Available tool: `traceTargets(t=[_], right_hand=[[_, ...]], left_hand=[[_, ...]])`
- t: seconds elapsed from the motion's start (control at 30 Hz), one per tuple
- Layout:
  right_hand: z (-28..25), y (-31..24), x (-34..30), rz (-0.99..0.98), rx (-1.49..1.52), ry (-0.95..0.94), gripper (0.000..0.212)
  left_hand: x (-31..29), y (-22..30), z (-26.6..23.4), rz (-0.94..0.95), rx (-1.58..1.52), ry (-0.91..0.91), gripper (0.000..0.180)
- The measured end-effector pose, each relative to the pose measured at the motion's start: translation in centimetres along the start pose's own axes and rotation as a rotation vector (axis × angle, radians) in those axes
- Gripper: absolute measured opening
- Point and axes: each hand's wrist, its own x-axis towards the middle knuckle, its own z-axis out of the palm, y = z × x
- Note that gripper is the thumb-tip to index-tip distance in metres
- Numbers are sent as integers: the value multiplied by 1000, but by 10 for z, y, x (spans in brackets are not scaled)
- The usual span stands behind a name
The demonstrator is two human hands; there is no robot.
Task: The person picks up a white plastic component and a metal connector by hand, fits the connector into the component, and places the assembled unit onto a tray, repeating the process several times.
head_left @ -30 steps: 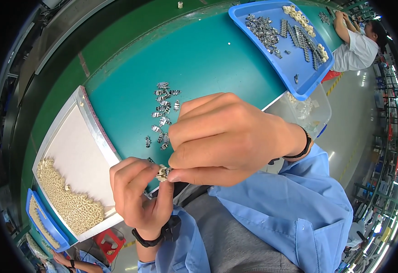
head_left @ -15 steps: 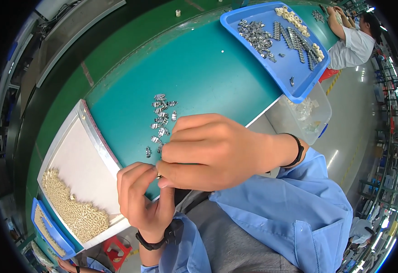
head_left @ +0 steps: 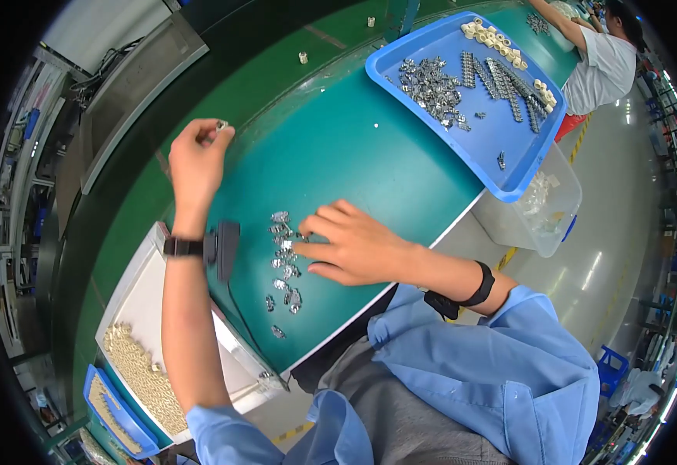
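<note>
My left hand (head_left: pixel 197 159) is raised above the green belt at the far left, its thumb and fingers pinching a small cream-coloured part (head_left: pixel 221 125). My right hand (head_left: pixel 358 246) is spread, palm down, over the teal table; its fingertips reach the edge of a loose column of small silver metal clips (head_left: pixel 280 262). Whether those fingertips grip a clip cannot be told. A dark box-like device on a strap sits at my left wrist, with a thin cable trailing down.
A blue tray (head_left: pixel 501 177) at the upper right holds metal clips, clip strips and cream rings. The white-framed tray (head_left: pixel 133 287) at left contains many cream parts, with a smaller blue tray (head_left: pixel 89 380) beyond. A clear bin (head_left: pixel 559 221) stands below the table edge. A co-worker (head_left: pixel 603 70) sits far right.
My hands have come apart. The left swung up and away over the green belt with the small cream part; the right opened and settled at the metal clips.
</note>
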Motion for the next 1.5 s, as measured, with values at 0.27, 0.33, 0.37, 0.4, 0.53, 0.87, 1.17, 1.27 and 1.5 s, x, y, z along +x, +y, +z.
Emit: traceTargets(t=[0.27, 0.33, 0.37, 0.4, 0.53, 0.87, 1.17, 1.27, 1.5], right_hand=[[2, 24, -5, 136, 5, 64, 25], [5, 27, 1, 147, 28, 56, 26], [6, 27, 3, 152, 36, 60, 24], [7, 26, 4, 152, 49, 62, 22], [14, -1, 12, 122, 68, 139, 18], [21, -48, 4, 112, 98, 155, 19], [24, -80, 1, 72, -154, 26, 19], [22, -86, 2, 73, -212, -25, 16], [7, -78, -2, 123, -203, -134, 8]], left_hand=[[77, -45, 91, -72, 65, -40, 27], [79, -51, 85, -100, 81, -39, 27], [80, -52, 80, -84, 117, -89, 32], [78, -54, 75, -75, 155, -135, 36], [41, -46, 41, 194, 167, 169, 52], [-171, -31, -241, -97, 467, 176, 18], [-279, -138, -303, -542, 1177, 323, 29], [-279, -149, -304, -587, 1175, 303, 30], [-266, -192, -295, -508, 1117, 313, 31]])
